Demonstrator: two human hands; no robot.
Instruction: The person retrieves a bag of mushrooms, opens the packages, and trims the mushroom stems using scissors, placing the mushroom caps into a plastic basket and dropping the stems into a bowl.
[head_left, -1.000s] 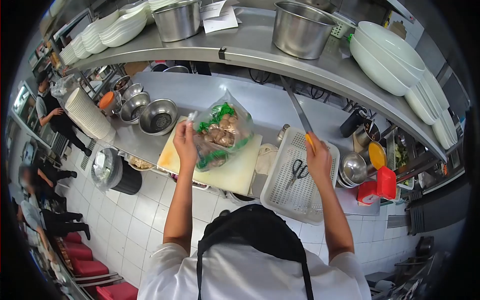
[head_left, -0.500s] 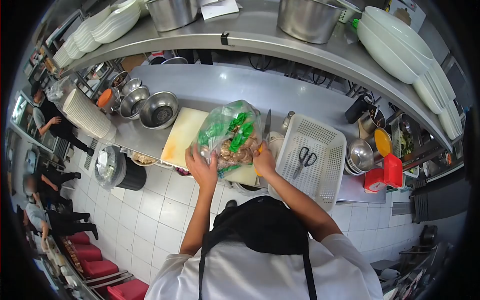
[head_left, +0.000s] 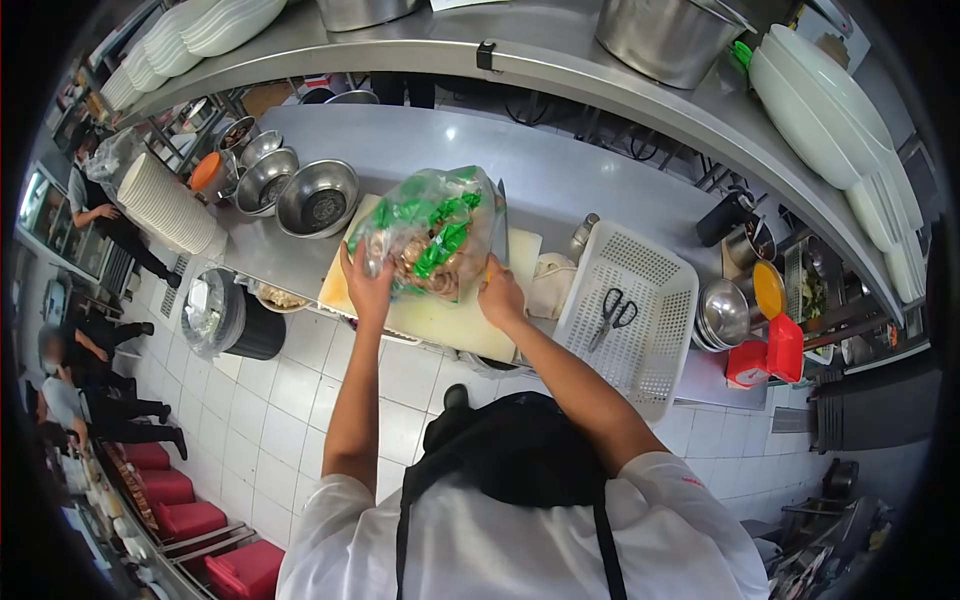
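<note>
A clear plastic bag (head_left: 430, 235) with green print and brown, mushroom-like pieces inside rests on the pale cutting board (head_left: 455, 325). My left hand (head_left: 368, 280) grips the bag's lower left side, its fingers partly behind the plastic. At the bag's right side, my right hand (head_left: 500, 294) is closed round the knife's yellow handle. The knife blade (head_left: 501, 212) points away from me along the bag's right edge, partly hidden by it. A folded cloth (head_left: 551, 284) lies just right of the board.
Right of the cloth, a white perforated basket (head_left: 648, 265) holds black-handled scissors (head_left: 612, 315). Metal bowls (head_left: 317, 199) stand left of the board. A steel shelf (head_left: 560, 72) crosses above the counter's far side. Several people stand at the far left, near a bin (head_left: 255, 325).
The knife has come down from above the basket to the bag's right side. My left hand has taken hold of the bag, which has shifted slightly left and away since the middle frame.
</note>
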